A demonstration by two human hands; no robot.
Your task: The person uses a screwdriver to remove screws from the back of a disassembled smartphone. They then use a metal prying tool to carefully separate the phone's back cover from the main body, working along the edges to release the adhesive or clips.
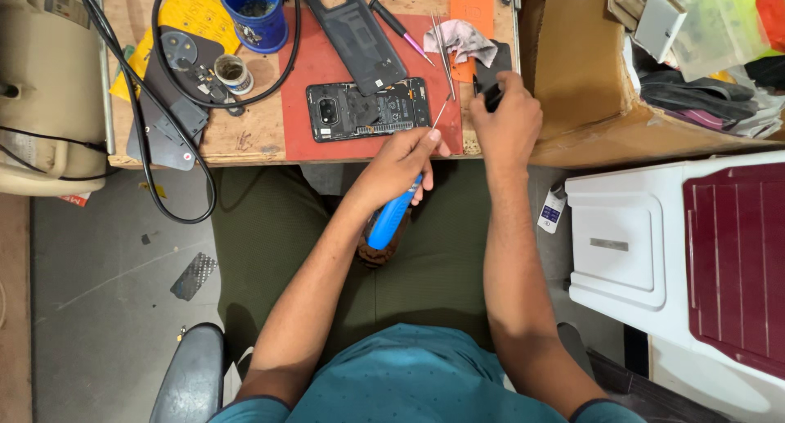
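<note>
Sitting at the back of the tabletop (245, 141), a blue cup (255, 13) is holding small dark bits, hard to tell what; a small round tin (234, 72) beside it is showing dark paste. The left hand (398, 168) is wrapping its grip closed around a blue-handled screwdriver (392, 214), thin tip pointing up toward the opened phone (368, 110) lying on the red mat (319, 71), just beyond the tip. The right hand (509, 125) is pinching its grip tight on a small black part (491, 96) at the mat's right edge. The phone back cover (354, 32) and tweezers (444, 51) are lying behind the phone.
</note>
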